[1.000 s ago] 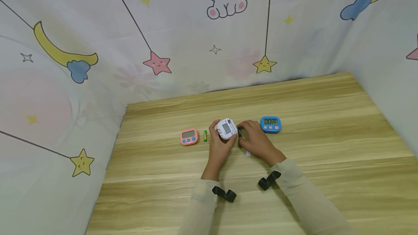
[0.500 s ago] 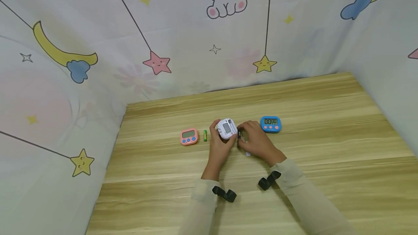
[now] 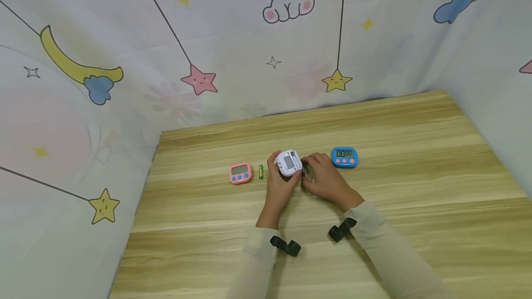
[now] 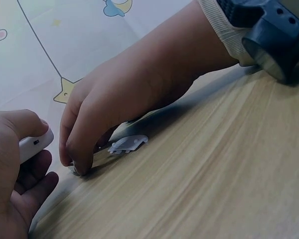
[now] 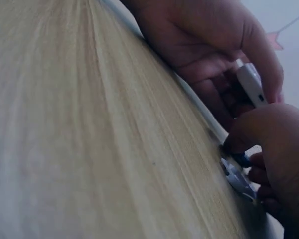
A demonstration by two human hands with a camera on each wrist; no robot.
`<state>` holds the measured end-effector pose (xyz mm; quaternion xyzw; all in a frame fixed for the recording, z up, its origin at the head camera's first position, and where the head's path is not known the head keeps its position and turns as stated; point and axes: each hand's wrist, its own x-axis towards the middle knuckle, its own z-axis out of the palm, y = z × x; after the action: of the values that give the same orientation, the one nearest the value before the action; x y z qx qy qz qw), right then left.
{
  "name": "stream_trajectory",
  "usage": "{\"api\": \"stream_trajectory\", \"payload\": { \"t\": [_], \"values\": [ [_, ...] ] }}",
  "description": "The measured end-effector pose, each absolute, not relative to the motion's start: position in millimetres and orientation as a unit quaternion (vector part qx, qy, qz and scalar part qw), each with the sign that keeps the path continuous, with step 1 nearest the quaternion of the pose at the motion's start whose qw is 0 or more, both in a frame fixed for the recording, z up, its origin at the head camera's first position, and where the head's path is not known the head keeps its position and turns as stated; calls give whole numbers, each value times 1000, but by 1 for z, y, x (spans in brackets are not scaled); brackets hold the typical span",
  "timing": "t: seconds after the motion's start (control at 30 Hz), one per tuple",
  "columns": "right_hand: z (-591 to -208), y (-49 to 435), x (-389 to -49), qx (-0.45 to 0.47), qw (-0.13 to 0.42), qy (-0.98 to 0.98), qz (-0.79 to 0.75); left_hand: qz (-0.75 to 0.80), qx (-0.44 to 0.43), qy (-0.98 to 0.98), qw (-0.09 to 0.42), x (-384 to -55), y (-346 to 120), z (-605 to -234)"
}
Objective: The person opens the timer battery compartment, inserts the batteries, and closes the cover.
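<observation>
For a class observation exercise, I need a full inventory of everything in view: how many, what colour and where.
white device: one, white, in the left hand
small dark item: one, dark, probably a battery, pinched by the right hand
white part: one, white, on the table beside the right hand
green battery: one, green, between pink timer and left hand
pink timer: one, pink, blue buttons, leftmost
blue timer: one, blue, pink buttons, beyond the right hand
table: one, wood-coloured, beneath everything
printed cloth: white, behind the table; number of sheets unclear
wrist cameras: two, black, at the wrists
sleeves: two, beige, on the arms
hands: two, bare, mid-table
</observation>
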<state>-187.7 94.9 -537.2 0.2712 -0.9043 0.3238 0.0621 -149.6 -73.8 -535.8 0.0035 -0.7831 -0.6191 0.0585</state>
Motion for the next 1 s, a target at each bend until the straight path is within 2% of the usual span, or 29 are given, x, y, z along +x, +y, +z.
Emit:
{"api": "stream_trajectory", "payload": {
  "t": [0.77,1.0],
  "values": [
    [-539,94,-182,250,53,-900,353,-618,4,-785,53,-146,-77,-534],
    [-536,93,-176,233,87,-883,399,-626,-7,-778,54,-144,-80,-536]
  ]
}}
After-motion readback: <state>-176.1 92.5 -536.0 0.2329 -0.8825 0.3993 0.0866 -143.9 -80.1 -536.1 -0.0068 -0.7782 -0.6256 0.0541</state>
